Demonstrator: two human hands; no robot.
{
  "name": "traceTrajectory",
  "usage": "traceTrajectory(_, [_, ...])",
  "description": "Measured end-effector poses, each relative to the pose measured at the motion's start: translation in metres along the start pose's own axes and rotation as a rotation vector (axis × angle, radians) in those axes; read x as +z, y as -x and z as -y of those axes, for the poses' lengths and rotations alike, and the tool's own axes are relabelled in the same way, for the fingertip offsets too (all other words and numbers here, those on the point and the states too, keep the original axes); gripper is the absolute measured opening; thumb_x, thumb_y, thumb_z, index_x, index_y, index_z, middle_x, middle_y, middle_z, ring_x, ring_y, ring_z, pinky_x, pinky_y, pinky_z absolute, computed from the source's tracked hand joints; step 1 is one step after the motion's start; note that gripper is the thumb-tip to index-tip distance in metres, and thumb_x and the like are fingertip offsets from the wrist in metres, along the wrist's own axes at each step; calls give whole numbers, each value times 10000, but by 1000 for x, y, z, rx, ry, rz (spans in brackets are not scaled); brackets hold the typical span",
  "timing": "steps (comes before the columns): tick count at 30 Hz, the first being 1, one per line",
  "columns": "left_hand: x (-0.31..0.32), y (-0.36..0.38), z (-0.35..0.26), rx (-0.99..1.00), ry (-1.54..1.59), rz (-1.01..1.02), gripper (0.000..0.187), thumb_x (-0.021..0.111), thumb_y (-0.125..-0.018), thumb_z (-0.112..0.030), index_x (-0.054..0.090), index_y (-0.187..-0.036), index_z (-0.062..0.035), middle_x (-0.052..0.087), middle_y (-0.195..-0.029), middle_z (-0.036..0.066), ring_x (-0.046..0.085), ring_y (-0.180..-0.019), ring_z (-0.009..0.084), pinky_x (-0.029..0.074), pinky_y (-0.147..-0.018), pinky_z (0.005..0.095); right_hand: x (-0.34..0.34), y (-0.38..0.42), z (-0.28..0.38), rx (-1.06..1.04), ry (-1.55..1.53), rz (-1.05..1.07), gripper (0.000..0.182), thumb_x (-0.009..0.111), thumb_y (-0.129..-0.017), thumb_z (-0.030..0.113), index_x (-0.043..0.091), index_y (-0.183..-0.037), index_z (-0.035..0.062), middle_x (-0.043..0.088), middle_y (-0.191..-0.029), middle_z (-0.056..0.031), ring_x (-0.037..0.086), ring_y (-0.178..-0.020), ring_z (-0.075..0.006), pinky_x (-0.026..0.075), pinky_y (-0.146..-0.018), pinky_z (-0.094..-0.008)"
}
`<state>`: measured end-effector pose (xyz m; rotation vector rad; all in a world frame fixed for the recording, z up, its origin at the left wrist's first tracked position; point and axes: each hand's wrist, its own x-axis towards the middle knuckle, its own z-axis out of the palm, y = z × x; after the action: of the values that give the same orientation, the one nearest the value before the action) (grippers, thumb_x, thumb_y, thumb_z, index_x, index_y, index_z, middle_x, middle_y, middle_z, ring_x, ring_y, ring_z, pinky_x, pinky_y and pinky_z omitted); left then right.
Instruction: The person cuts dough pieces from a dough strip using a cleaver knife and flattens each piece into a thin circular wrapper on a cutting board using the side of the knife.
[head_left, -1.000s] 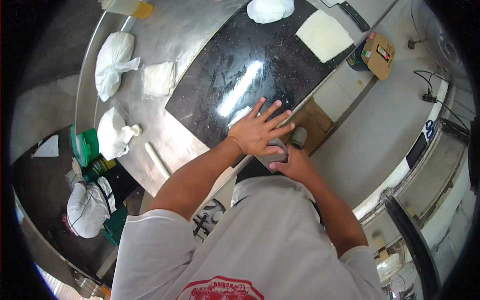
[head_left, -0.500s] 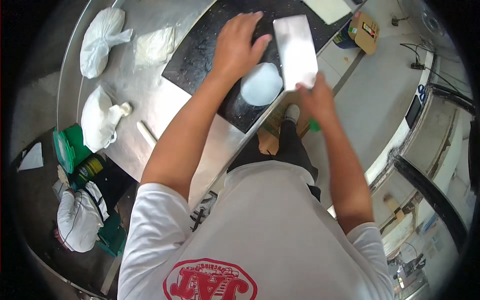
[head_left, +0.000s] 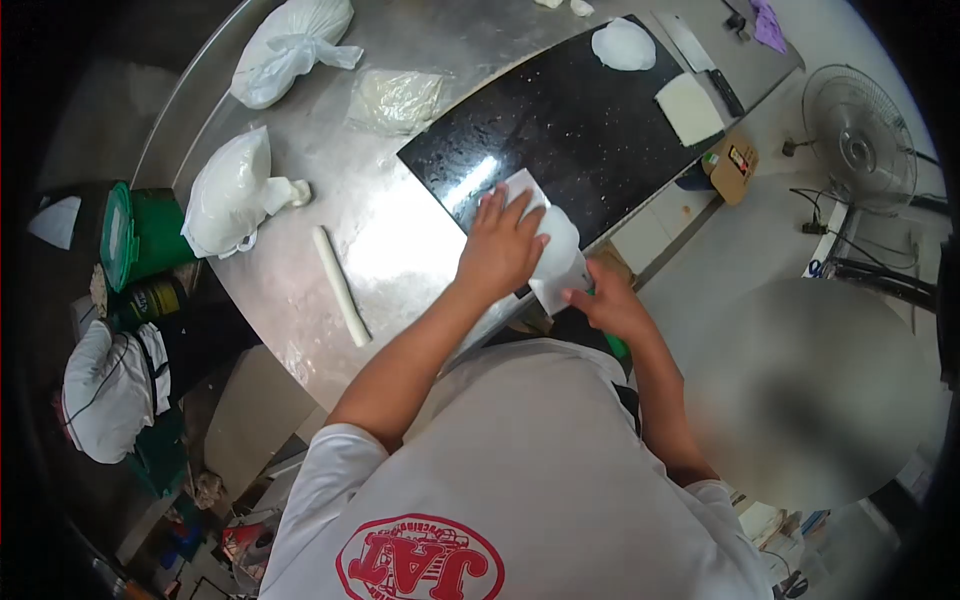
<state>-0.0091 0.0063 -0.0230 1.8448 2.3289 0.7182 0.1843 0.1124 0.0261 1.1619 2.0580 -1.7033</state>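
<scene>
A thin round sheet of white dough (head_left: 560, 240) lies against the wide flat blade of a cleaver (head_left: 548, 296), near the front edge of a black board (head_left: 560, 125). Blade shows on both sides of the dough. My right hand (head_left: 612, 306) is wrapped around the cleaver's handle, a bit of green showing below the fist. Spread out over the left edge of the dough and the blade is my left hand (head_left: 500, 248), fingers apart and palm down. Another white dough round (head_left: 624, 45) rests at the board's far end.
On the metal table lie a dough roll (head_left: 341, 288), two white bags (head_left: 290, 55) and a clear-wrapped packet (head_left: 398, 100). A folded white cloth (head_left: 688, 108) and a black-handled knife (head_left: 695, 55) are at the board's far right. A fan (head_left: 855, 140) stands right; another person (head_left: 110, 390) is at left.
The cleaver has gone from the right of the dough round to lying against it. My left hand has come down onto the dough and blade. The view has swung, showing more of the board.
</scene>
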Motion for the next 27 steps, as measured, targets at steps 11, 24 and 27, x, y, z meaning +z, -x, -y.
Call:
traceTrajectory(11, [12, -93, -83, -241, 948, 219, 232, 632, -1023, -195, 684, -1215, -76, 697, -917, 33, 645, -840, 105, 525, -729, 301, -102, 10, -68, -98, -56, 22, 368, 749, -899, 253, 594, -1103, -10, 612, -832, -69, 555, -692, -133, 465, -610, -343])
traceTrajectory(24, [47, -238, -3, -650, 670, -268, 634, 670, -967, -265, 454, -1508, -15, 457, -1550, 246, 425, -1457, 346, 359, -1177, 400, -221, 13, -96, -306, -162, -381, 240, 708, -945, 201, 584, -1047, 22, 633, -847, -52, 557, -620, -102, 479, -551, -279])
traceTrajectory(27, [49, -164, -31, -552, 610, -219, 471, 694, -937, -249, 623, -1347, -28, 651, -1330, 205, 651, -1180, 335, 502, -1014, 413, -232, -16, -111, -434, -434, -460, 211, 660, -1007, 213, 570, -1100, 46, 618, -864, -51, 559, -604, -121, 484, -554, -287])
